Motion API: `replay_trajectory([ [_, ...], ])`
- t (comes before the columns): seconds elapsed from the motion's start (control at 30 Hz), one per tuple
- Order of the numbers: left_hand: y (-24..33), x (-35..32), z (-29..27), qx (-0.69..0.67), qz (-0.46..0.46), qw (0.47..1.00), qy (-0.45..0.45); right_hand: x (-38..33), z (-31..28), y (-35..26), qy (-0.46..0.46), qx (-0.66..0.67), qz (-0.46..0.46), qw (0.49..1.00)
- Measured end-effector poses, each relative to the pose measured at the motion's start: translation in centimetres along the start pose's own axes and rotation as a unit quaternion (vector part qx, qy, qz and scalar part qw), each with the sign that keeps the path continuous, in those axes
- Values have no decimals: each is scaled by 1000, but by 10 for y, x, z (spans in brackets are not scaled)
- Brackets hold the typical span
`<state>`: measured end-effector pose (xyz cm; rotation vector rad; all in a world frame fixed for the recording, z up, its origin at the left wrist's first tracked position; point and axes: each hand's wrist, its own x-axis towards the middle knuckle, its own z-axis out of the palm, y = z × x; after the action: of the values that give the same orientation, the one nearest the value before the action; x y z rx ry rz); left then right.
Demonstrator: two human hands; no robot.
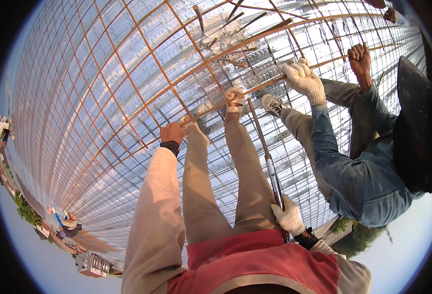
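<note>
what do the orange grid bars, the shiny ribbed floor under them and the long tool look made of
Grid bars: probably steel rebar, matt orange-brown like surface rust. Ribbed floor: seemingly galvanised sheet metal, bright and reflective along its ridges. Long tool, held in the gloved right hand: a thin dark metal rod, paler at mid-length. Left hand grips a bar.

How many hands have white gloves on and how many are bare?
White-gloved hands: 2, the person's right hand on the long metal rod, and a co-worker's hand.
Bare hands: 2, the person's left hand and the co-worker's other hand.
Total: 4
</note>
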<state>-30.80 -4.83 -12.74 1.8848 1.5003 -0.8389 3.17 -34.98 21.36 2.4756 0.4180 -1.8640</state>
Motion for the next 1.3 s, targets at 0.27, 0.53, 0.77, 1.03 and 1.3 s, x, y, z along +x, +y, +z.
replay_trajectory([
  [0.27, 10, 5, 1, 1, 6, 1000, 10, 17, -13, -10, -12, -43, 27, 999],
  [0.53, 3, 11, 16, 33, -25, 999, -8, 19, -16, -12, -24, -48, 47, 997],
  [0.77, 9, 37, 22, 34, -6, 999, 5, -38, -28, -16, -23, -117, 13, 993],
  [1.03, 6, 59, 45, 30, 22, 998, 41, -105, -1, -27, -27, -88, 93, 991],
  [1.3, 0, 52, 36, 23, 39, 999, 26, -92, 50, -24, -29, -37, 25, 999],
])
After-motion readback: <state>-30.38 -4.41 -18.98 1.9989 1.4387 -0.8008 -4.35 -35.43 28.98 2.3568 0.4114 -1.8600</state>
